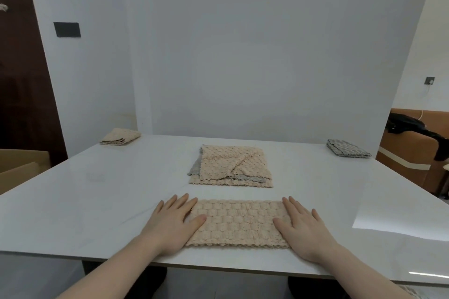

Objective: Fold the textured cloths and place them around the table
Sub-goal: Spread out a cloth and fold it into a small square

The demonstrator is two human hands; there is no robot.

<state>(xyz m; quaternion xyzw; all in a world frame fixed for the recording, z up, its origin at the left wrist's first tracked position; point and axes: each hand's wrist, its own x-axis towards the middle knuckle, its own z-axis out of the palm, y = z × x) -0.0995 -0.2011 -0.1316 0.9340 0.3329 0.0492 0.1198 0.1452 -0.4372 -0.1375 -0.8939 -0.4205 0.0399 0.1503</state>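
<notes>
A beige textured cloth (239,223), folded into a long strip, lies near the front edge of the white table (97,189). My left hand (171,223) lies flat on its left end with fingers spread, and my right hand (306,228) lies flat on its right end. Behind the strip a pile of unfolded cloths (230,167), beige on top with grey showing beneath, rests in the table's middle. A folded beige cloth (120,136) sits at the far left corner. A folded grey cloth (347,148) sits at the far right corner.
A white wall panel stands right behind the table. A brown sofa (408,158) with a dark garment on it is at the right. A cardboard box (21,165) sits at the left beside a dark wooden door.
</notes>
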